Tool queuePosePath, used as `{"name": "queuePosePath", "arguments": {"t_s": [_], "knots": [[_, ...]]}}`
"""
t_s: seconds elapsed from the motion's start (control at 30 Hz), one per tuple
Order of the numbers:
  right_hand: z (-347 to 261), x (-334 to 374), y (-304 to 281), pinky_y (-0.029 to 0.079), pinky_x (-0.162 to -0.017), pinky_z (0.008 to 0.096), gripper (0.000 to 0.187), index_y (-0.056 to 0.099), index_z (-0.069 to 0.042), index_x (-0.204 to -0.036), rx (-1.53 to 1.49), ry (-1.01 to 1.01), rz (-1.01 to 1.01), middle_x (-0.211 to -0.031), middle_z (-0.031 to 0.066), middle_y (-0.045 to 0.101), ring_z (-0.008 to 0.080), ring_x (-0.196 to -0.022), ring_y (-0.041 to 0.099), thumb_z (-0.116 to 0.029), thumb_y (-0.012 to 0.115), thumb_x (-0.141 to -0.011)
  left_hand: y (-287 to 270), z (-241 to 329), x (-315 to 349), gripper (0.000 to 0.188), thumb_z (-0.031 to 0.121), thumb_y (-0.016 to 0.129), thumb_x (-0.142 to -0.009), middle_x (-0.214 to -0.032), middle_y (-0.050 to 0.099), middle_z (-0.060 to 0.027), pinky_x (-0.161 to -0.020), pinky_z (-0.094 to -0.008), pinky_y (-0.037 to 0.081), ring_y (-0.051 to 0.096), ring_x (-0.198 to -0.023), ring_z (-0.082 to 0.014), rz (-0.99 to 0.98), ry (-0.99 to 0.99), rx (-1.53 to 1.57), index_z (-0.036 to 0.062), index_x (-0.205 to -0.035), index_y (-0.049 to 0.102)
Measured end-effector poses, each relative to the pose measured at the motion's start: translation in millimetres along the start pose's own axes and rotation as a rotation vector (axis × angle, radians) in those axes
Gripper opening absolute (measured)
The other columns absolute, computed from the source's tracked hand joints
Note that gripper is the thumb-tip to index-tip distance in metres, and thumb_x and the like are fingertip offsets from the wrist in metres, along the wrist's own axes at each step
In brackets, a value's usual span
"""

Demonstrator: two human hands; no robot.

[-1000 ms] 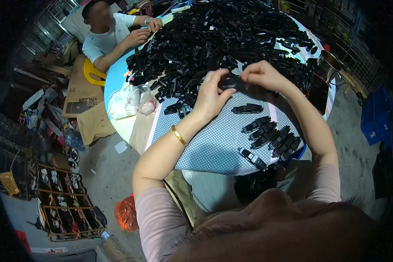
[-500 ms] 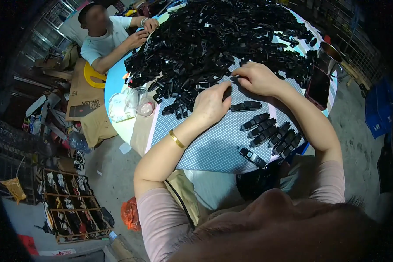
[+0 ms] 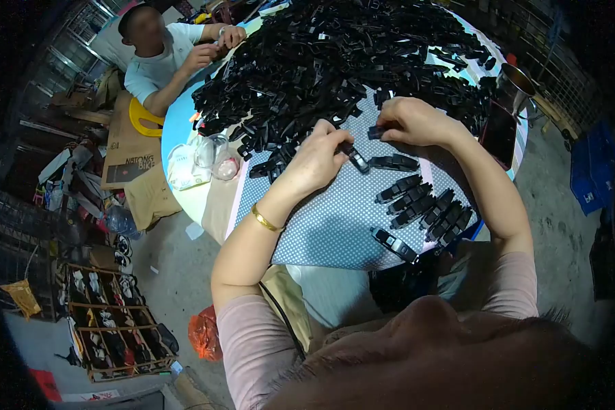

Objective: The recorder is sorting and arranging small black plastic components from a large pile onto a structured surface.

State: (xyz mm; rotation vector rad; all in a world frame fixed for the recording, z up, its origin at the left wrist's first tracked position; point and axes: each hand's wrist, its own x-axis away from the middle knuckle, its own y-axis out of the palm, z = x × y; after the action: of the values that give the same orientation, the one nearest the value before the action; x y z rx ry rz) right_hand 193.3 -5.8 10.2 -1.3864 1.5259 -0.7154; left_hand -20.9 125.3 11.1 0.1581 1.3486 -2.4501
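Note:
My left hand (image 3: 316, 158) is closed on a black buckle-like part (image 3: 357, 161), whose silvery end sticks out past the fingertips. Between the thumb and fingers of my right hand (image 3: 411, 121) is a smaller black plastic piece (image 3: 376, 132), its kind unclear. Just beyond both hands lies a big heap of similar black parts (image 3: 307, 61). One black part (image 3: 395, 162) rests on the dotted cloth between my hands. Nearer me, several more lie side by side in a slanted group (image 3: 417, 203), and a single one with a shiny face (image 3: 394, 246) sits by the table's near edge.
Left of the heap stand clear plastic bags or cups (image 3: 205, 160). A dark phone (image 3: 499, 139) leans by a metal cup (image 3: 514, 85) at the right edge. Across the table at far left, a person (image 3: 164, 61) works with both hands near the heap. A shoe rack (image 3: 119, 321) is on the floor.
My hands have moved apart: the left drew back slightly toward me with the black part now showing, and the right shifted right with a small black piece. The part between them moved slightly right.

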Motion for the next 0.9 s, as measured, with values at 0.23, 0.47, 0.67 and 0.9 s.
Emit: {"name": "queuePosePath", "arguments": {"t_s": [0.23, 0.47, 0.67, 0.9], "knots": [[-17, 6, -11, 0.049, -0.066, 0.0334, 0.023, 0.067, 0.001, -0.090, -0.157, 0.090, -0.356, -0.082, 0.0099, 0.065, 0.0230, -0.072, 0.062, -0.013, 0.074, -0.074, -19, -8, -2, 0.023, 0.007, 0.072, -0.071, -0.085, 0.059, -0.0144, -0.072, -0.0360, 0.046, 0.059, -0.080, -0.0292, -0.094, 0.016, -0.091, -0.0007, -0.091, 0.064], [-33, 6, -10, 0.048, -0.065, 0.0326, 0.023, 0.067, -0.001, -0.093, -0.296, 0.026, -0.167, -0.081, 0.0088, 0.065, 0.0209, -0.072, 0.062, -0.013, 0.073, -0.074, -4, -1, -3, 0.022, 0.011, 0.073, -0.072, -0.083, 0.061, -0.0150, -0.069, -0.0379, 0.047, 0.061, -0.078, -0.0311, 0.018, 0.040, -0.114, -0.0010, -0.088, 0.065], [-33, 7, -2, 0.049, -0.069, 0.0369, 0.026, 0.068, 0.001, -0.092, 0.123, -0.037, 0.010, -0.082, 0.0106, 0.061, 0.0282, -0.079, 0.061, -0.013, 0.074, -0.071, 3, 3, -3, 0.021, 0.013, 0.075, -0.070, -0.083, 0.062, -0.0154, -0.067, -0.0373, 0.048, 0.062, -0.075, -0.0305, 0.060, 0.015, -0.097, -0.0015, -0.084, 0.067], [-35, 1, 11, 0.048, -0.071, 0.0383, 0.023, 0.068, -0.001, -0.086, 0.119, -0.133, 0.017, -0.080, 0.0108, 0.059, 0.0292, -0.079, 0.060, -0.015, 0.074, -0.069, 10, 0, -10, 0.021, 0.011, 0.076, -0.069, -0.083, 0.063, -0.0154, -0.067, -0.0359, 0.049, 0.063, -0.075, -0.0296, 0.001, 0.074, -0.002, -0.0015, -0.085, 0.068]]}}
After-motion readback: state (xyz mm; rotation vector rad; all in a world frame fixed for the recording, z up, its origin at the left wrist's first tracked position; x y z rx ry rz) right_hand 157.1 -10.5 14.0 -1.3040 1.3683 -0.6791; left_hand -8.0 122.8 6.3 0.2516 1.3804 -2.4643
